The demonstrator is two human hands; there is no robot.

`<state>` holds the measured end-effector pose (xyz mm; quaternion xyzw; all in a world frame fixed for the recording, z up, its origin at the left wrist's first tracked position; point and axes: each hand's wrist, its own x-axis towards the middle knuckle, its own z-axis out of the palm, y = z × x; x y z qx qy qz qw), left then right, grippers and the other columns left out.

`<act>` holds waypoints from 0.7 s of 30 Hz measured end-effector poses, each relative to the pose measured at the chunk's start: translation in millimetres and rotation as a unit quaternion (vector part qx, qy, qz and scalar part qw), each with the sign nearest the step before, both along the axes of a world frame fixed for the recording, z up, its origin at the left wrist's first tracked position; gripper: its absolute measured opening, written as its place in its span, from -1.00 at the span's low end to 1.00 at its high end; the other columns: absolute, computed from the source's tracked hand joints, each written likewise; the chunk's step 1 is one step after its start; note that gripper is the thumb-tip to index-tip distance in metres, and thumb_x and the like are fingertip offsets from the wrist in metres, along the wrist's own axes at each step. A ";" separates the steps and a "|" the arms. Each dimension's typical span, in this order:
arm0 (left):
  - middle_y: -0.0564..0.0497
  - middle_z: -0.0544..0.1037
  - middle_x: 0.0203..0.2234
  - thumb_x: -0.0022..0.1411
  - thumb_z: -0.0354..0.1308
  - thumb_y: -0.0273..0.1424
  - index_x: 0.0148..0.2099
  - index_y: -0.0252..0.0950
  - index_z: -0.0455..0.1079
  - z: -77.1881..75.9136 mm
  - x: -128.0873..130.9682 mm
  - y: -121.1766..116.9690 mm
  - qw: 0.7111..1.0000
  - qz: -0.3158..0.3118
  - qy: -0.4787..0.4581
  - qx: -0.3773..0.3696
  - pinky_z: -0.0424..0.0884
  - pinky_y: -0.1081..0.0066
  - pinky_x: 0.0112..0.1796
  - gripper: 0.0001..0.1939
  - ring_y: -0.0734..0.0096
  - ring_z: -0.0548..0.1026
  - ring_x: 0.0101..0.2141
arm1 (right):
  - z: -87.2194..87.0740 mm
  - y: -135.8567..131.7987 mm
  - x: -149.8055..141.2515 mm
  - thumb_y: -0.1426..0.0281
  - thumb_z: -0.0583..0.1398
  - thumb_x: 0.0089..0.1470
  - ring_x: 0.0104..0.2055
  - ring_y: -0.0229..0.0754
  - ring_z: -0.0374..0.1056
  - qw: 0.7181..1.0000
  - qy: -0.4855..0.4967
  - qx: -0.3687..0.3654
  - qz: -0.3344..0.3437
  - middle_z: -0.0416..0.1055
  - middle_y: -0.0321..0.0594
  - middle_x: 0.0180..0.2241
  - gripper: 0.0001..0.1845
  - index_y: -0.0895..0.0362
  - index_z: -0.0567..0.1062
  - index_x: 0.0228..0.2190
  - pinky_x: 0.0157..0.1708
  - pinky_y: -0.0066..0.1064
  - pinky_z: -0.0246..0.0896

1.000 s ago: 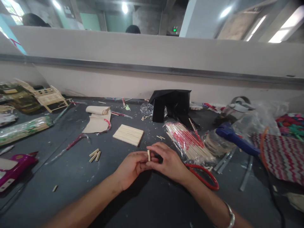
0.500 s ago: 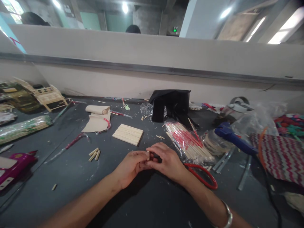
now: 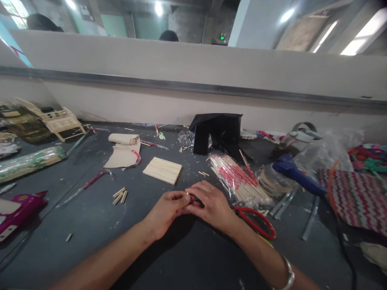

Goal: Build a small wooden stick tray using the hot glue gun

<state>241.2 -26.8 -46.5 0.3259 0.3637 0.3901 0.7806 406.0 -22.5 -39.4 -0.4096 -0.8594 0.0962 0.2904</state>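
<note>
My left hand [image 3: 169, 209] and my right hand [image 3: 208, 205] meet in front of me, fingertips together. Between them a small piece of wooden stick [image 3: 187, 194] is pinched, with only its pale end showing. Most of the piece is hidden by my fingers. Just beyond the hands lies a flat panel of wooden sticks [image 3: 162, 170], laid side by side. Several short cut stick pieces [image 3: 120, 195] sit in a small pile to the left. Beside my right wrist are red-handled scissors [image 3: 256, 222], partly covered by the arm.
A plastic bag of sticks [image 3: 234, 177] and a blue glue gun [image 3: 298, 175] lie to the right. At left are a magenta tool [image 3: 22, 211], a small wooden chair model [image 3: 62, 123] and sandpaper [image 3: 122, 155]. A black object [image 3: 217, 131] stands near the partition [image 3: 151, 60].
My fingers have shifted slightly around the small stick piece, so less of it shows. The things on the table stay where they were.
</note>
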 end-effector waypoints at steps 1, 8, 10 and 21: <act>-0.09 0.59 -0.41 -0.03 0.36 -0.34 -0.34 -0.42 0.54 -0.3 0.2 0.1 1.000 0.001 0.000 0.001 0.39 0.44 -0.22 -0.77 0.41 0.50 -0.36 | -0.2 -0.1 -0.1 0.38 0.30 -0.02 -0.22 -0.12 0.34 1.000 0.001 0.000 0.001 0.47 -0.17 -0.27 -0.72 0.11 0.48 -0.20 -0.20 -0.32 0.28; -0.09 0.59 -0.43 -0.01 0.34 -0.36 -0.34 -0.43 0.54 -3.2 1.1 1.5 1.000 0.004 -0.007 0.003 0.38 0.46 -0.22 -0.78 0.42 0.51 -0.36 | -3.3 0.7 0.9 0.30 0.30 -0.01 -0.20 -0.10 0.37 1.000 0.006 0.015 -0.001 0.47 -0.12 -0.24 -0.63 0.15 0.47 -0.14 -0.18 -0.28 0.31; -0.09 0.59 -0.45 -0.02 0.35 -0.36 -0.34 -0.43 0.53 -3.1 1.1 1.8 1.000 0.004 -0.009 0.000 0.38 0.45 -0.23 -0.78 0.40 0.51 -0.37 | -3.8 0.9 1.7 0.27 0.32 -0.04 -0.16 -0.07 0.37 1.000 0.003 0.015 -0.007 0.47 -0.07 -0.20 -0.53 0.18 0.45 -0.09 -0.16 -0.26 0.32; -0.09 0.59 -0.40 0.04 0.31 -0.32 -0.28 -0.41 0.53 -0.5 -1.8 2.2 0.999 -0.014 -0.039 0.010 0.37 0.38 -0.17 -0.75 0.39 0.51 -0.34 | -3.8 2.2 1.3 0.45 0.29 -0.03 -0.15 -0.10 0.36 0.998 0.067 -0.014 -0.005 0.46 -0.15 -0.22 -0.64 0.10 0.47 -0.13 -0.15 -0.26 0.31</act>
